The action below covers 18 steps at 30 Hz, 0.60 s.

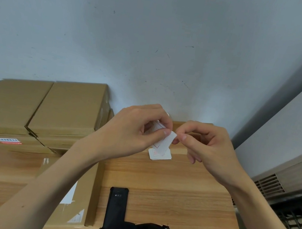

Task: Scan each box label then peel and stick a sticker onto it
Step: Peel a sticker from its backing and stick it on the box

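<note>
We hold a small white sticker sheet (164, 139) above the wooden tabletop (174, 186), our left hand (134, 131) gripping it while our right hand (206, 144) pinches its corner, so peeling seems just begun. The flat brown cardboard boxes (48, 111) stacked at left await stickers, more paper sheets (159, 155) lying just below.

Wooden table (183, 193) stands against a grey-white wall (138, 34) bearing scattered dark scuffs. Right of the table, a black plastic crate (295, 218) with a lattice side. Behind the crate, a beige vent grille (271, 184).
</note>
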Motion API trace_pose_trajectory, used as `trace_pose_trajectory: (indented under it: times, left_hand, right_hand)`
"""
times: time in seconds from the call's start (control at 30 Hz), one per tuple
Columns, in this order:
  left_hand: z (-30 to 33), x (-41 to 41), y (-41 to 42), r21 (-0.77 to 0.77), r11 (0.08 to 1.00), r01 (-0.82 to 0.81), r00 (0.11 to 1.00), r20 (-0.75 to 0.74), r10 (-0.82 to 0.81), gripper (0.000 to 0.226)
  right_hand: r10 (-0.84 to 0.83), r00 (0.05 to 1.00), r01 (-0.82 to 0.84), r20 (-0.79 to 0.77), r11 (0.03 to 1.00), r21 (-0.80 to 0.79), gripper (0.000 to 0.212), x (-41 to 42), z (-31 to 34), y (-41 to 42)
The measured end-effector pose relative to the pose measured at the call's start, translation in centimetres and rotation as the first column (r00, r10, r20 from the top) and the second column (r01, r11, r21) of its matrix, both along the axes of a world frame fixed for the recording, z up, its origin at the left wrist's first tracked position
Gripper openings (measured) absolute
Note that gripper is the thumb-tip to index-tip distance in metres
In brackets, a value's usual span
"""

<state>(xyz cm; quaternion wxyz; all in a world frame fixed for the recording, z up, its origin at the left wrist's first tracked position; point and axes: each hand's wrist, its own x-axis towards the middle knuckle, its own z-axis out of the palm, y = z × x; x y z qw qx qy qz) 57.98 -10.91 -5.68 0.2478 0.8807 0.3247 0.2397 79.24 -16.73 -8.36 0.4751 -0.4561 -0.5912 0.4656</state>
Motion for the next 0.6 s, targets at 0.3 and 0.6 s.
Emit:
trace_pose_trajectory:
  times: [0.3,0.6]
  left_hand:
    - [-0.3,0.4,-0.2,-0.052,0.997,-0.061,0.994,0.091,0.065,0.018]
    - [-0.8,1.2,-1.5,-0.300,0.954,-0.013,0.975,0.206,0.078,0.015]
  right_hand:
    - [-0.017,0.999,0.019,-0.052,0.999,0.043,0.013,-0.2,-0.7,0.1]
    - [-0.041,0.999,0.044,-0.029,0.995,0.092,0.012,-0.5,-0.7,0.0]
